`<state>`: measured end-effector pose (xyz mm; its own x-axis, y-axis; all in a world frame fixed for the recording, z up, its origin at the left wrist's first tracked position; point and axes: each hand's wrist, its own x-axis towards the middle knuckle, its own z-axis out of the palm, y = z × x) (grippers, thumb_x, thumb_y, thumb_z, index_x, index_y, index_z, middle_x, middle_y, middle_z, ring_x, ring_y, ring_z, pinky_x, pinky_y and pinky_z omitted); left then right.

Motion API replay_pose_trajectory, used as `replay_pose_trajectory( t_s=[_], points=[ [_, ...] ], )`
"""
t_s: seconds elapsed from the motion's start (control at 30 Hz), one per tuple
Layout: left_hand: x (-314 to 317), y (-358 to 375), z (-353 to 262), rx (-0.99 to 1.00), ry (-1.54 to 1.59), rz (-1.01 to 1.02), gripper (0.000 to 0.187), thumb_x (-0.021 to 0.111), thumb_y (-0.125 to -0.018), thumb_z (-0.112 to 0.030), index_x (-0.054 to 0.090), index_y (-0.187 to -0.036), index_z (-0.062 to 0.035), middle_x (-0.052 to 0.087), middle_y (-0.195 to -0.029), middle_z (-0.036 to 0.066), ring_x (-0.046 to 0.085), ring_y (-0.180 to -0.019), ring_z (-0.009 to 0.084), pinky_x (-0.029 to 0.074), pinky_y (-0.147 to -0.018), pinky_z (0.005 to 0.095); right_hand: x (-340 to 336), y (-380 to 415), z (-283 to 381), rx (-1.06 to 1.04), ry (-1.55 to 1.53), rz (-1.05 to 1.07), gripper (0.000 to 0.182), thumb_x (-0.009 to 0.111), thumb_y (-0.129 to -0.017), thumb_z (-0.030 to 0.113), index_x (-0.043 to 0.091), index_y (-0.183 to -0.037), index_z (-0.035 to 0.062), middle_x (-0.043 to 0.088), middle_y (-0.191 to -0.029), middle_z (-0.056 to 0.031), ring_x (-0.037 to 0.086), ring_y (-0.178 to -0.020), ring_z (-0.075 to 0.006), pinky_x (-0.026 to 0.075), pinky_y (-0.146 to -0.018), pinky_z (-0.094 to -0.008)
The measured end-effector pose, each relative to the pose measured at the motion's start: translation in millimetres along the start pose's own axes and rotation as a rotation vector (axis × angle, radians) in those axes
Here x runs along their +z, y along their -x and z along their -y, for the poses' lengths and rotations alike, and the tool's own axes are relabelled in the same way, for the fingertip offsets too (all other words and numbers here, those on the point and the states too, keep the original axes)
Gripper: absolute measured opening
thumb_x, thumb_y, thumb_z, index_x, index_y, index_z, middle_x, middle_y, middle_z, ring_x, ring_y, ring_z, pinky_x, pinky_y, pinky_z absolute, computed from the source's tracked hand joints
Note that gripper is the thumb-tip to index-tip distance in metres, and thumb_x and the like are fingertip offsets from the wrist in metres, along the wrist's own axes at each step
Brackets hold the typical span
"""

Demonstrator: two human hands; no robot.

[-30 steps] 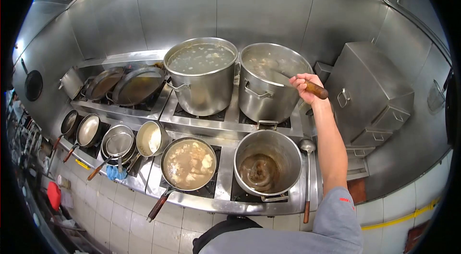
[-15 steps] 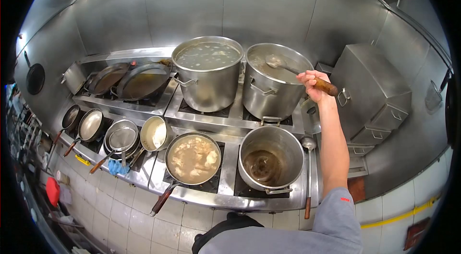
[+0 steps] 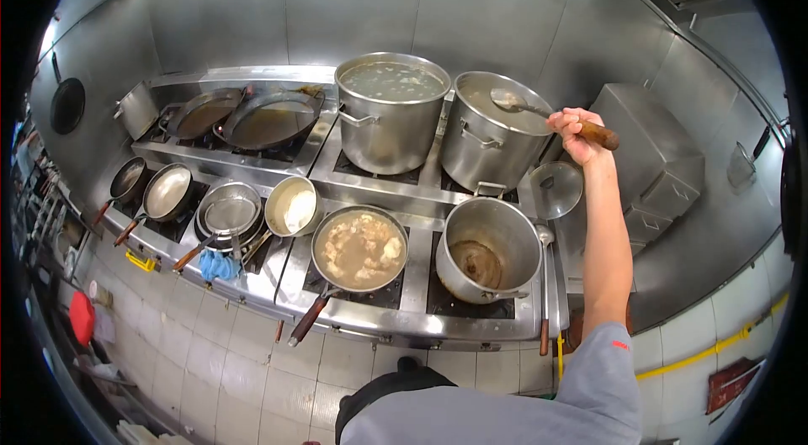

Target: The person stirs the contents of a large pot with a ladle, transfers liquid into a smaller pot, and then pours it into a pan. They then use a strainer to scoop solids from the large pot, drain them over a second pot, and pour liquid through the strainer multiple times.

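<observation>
My right hand [image 3: 577,130] is wrapped round a ladle [image 3: 528,108] with a metal bowl and a wooden grip. The ladle's bowl is over the open mouth of a tall steel stockpot [image 3: 486,155], which holds cloudy liquid. To its left stands a second stockpot [image 3: 389,129], full of pale broth with bits floating on top. In front of my reaching arm sits an emptier deep pot [image 3: 526,230] with brown residue at its bottom. My left hand is out of view.
A pan [image 3: 360,247] of cloudy liquid and pale chunks sits on the front burner, its handle jutting over the edge. Woks [image 3: 268,127], smaller pans [image 3: 167,191] and a strainer [image 3: 231,211] are at left. A glass lid [image 3: 557,190] and another long ladle [image 3: 546,289] lie at right.
The view has shifted, so the stove appears further right. My right hand keeps its grip on the ladle, whose bowl is still over the same stockpot. More of the glass lid shows.
</observation>
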<state>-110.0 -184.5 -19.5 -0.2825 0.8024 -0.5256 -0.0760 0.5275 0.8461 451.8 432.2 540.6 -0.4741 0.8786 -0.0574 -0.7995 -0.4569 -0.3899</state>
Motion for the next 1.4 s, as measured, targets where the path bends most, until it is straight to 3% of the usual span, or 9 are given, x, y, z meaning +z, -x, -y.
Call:
replay_pose_trajectory(
  t_s=[0.03, 0.13, 0.17, 0.2, 0.27, 0.53, 0.83, 1.07, 1.4],
  points=[
    [-9, -3, 16, 0.228, -0.046, 0.035, 0.033, 0.05, -0.084, -0.023, 0.041, -0.058, -0.0061, 0.043, -0.055, 0.002, 0.036, -0.051, 0.0127, 0.028, -0.045, 0.0378, 9, 6, -10, -0.017, 0.011, -0.004, 0.011, 0.041, -0.088, 0.002, 0.033, -0.089, -0.0068, 0.04, -0.086, -0.0117, 0.051, -0.061, -0.0164, 0.052, -0.05, -0.0263],
    [-55, -63, 112, -0.225, 0.133, 0.038, 0.024, 0.051, -0.089, -0.022, 0.058, -0.092, 0.0012, 0.061, -0.077, 0.008, 0.061, -0.07, 0.0223, 0.049, -0.054, 0.0347, 34, 22, -39, -0.043, 0.048, -0.043, 0.011, 0.04, -0.089, 0.002, 0.033, -0.089, -0.006, 0.04, -0.085, -0.0113, 0.05, -0.058, -0.016, 0.049, -0.045, -0.0246],
    [-50, -52, 102, -0.284, 0.1, -0.044, 0.021, 0.053, -0.085, -0.02, 0.059, -0.088, -0.0002, 0.06, -0.072, 0.007, 0.06, -0.065, 0.0193, 0.049, -0.052, 0.0321, 40, 26, -47, -0.038, 0.052, -0.077, 0.011, 0.04, -0.089, 0.002, 0.033, -0.089, -0.0066, 0.04, -0.085, -0.0113, 0.05, -0.057, -0.0157, 0.048, -0.044, -0.0238],
    [-40, -38, 84, -0.344, 0.071, -0.125, 0.018, 0.054, -0.081, -0.019, 0.061, -0.085, -0.0017, 0.06, -0.067, 0.006, 0.059, -0.06, 0.0162, 0.048, -0.049, 0.0296, 43, 32, -56, -0.07, 0.053, -0.089, 0.049, 0.04, -0.092, 0.006, 0.013, -0.123, -0.0212, 0.039, -0.094, -0.0171, 0.049, -0.059, -0.0168, 0.046, -0.04, -0.0241],
    [-43, -12, 54, -0.232, 0.086, -0.074, 0.017, 0.053, -0.08, -0.015, 0.061, -0.087, -0.0021, 0.06, -0.07, 0.006, 0.059, -0.063, 0.0159, 0.049, -0.052, 0.0294, 49, 44, -80, -0.058, 0.016, -0.061, 0.051, 0.039, -0.093, 0.007, 0.01, -0.127, -0.0194, 0.04, -0.096, -0.0173, 0.049, -0.06, -0.0167, 0.045, -0.04, -0.0254],
    [-89, 7, 67, -0.396, 0.149, -0.143, 0.013, 0.057, -0.079, -0.012, 0.061, -0.088, -0.0034, 0.06, -0.072, 0.005, 0.059, -0.065, 0.0155, 0.049, -0.053, 0.0294, 25, 83, -219, 0.074, -0.095, 0.007, 0.054, 0.038, -0.094, 0.007, 0.009, -0.132, -0.0178, 0.042, -0.102, -0.0196, 0.051, -0.063, -0.0168, 0.046, -0.039, -0.0255],
    [-135, 21, 64, -0.443, -0.002, -0.273, 0.012, 0.059, -0.079, -0.01, 0.062, -0.088, -0.001, 0.061, -0.07, 0.005, 0.058, -0.062, 0.0148, 0.046, -0.051, 0.0289, -104, 90, -356, 0.185, -0.21, -0.014, 0.047, 0.039, -0.091, 0.004, 0.024, -0.132, -0.014, 0.042, -0.102, -0.0134, 0.049, -0.063, -0.0146, 0.047, -0.04, -0.0271],
    [-122, 23, 62, -0.428, 0.075, -0.214, 0.014, 0.06, -0.079, -0.012, 0.061, -0.088, -0.0017, 0.061, -0.072, 0.005, 0.059, -0.064, 0.0153, 0.049, -0.053, 0.0306, -135, 90, -384, 0.22, 0.547, -0.208, 0.053, 0.05, -0.085, 0.003, 0.035, -0.136, 0.0059, 0.05, -0.093, -0.0064, 0.049, -0.057, -0.0096, 0.045, -0.038, -0.0236],
    [-84, -27, 25, -0.493, -0.05, -0.178, 0.01, 0.058, -0.08, -0.01, 0.06, -0.087, -0.0034, 0.06, -0.073, 0.005, 0.058, -0.064, 0.015, 0.048, -0.053, 0.0297, -91, 121, -361, 0.123, 1.313, -0.354, 0.073, 0.055, -0.077, -0.007, 0.028, -0.144, 0.0068, 0.051, -0.091, -0.0046, 0.05, -0.059, -0.0103, 0.041, -0.044, -0.0243]
  ],
)
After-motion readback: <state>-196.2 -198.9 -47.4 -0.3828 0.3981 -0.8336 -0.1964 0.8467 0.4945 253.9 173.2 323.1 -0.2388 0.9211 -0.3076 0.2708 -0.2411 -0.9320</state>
